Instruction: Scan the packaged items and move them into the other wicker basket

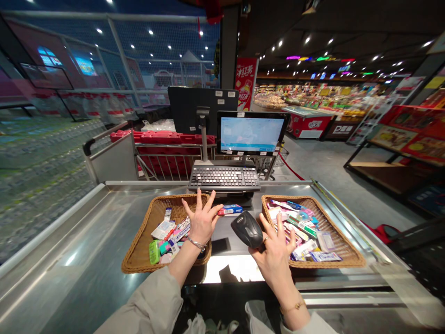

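Observation:
Both my hands are raised palm down over the metal counter, fingers spread. My left hand (201, 223) is above the right side of a wicker basket (139, 248) of small packaged goods. Beside its thumb is a slim blue and red box (231, 209), which looks like a toothpaste carton; whether they touch, I cannot tell. My right hand (276, 255) is just right of a black barcode scanner (246, 229), whose lower part is hidden behind it. A second wicker basket (347, 260), holding cartons and small packs, reaches behind my right fingers.
A black keyboard (225, 178) is at the counter's far edge, below a lit monitor (252, 134) and a dark second screen (201, 109) seen from behind. Beyond stands a metal cart (107, 160). Wrapped bottles (45, 171) are stacked at left; shelves (399, 144) stand right.

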Demonstrator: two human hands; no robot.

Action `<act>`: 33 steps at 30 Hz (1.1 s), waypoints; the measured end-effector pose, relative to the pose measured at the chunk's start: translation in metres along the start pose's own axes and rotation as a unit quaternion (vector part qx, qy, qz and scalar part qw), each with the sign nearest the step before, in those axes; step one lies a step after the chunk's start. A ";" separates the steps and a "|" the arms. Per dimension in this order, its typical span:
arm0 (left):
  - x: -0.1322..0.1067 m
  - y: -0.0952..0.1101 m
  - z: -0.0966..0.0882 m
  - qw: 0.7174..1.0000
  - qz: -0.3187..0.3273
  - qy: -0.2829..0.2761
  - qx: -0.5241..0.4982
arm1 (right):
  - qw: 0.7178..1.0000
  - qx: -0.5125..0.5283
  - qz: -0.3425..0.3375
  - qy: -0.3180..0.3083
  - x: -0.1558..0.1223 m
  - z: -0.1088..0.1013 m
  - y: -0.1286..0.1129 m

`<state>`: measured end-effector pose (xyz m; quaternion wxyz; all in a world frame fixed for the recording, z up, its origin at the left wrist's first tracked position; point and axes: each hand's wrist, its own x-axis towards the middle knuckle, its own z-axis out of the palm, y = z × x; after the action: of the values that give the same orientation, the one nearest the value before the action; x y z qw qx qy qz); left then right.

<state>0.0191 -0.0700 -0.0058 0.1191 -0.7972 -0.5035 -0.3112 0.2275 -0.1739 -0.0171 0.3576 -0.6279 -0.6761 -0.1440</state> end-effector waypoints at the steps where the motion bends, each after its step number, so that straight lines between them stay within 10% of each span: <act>1: 0.000 0.000 0.000 1.000 0.001 0.000 0.001 | 1.000 -0.004 -0.001 -0.001 0.000 0.000 0.001; 14: 0.004 0.007 -0.001 1.000 0.005 -0.003 -0.003 | 0.998 -0.014 0.062 0.003 0.002 -0.008 -0.002; 33: 0.028 0.044 0.032 0.998 0.051 -0.029 -0.020 | 0.990 -0.067 0.123 0.022 -0.009 -0.009 0.054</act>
<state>0.0777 -0.0536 -0.0075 0.1042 -0.8328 -0.4591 -0.2911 0.2814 -0.1772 -0.0304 0.3443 -0.7252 -0.5751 -0.1574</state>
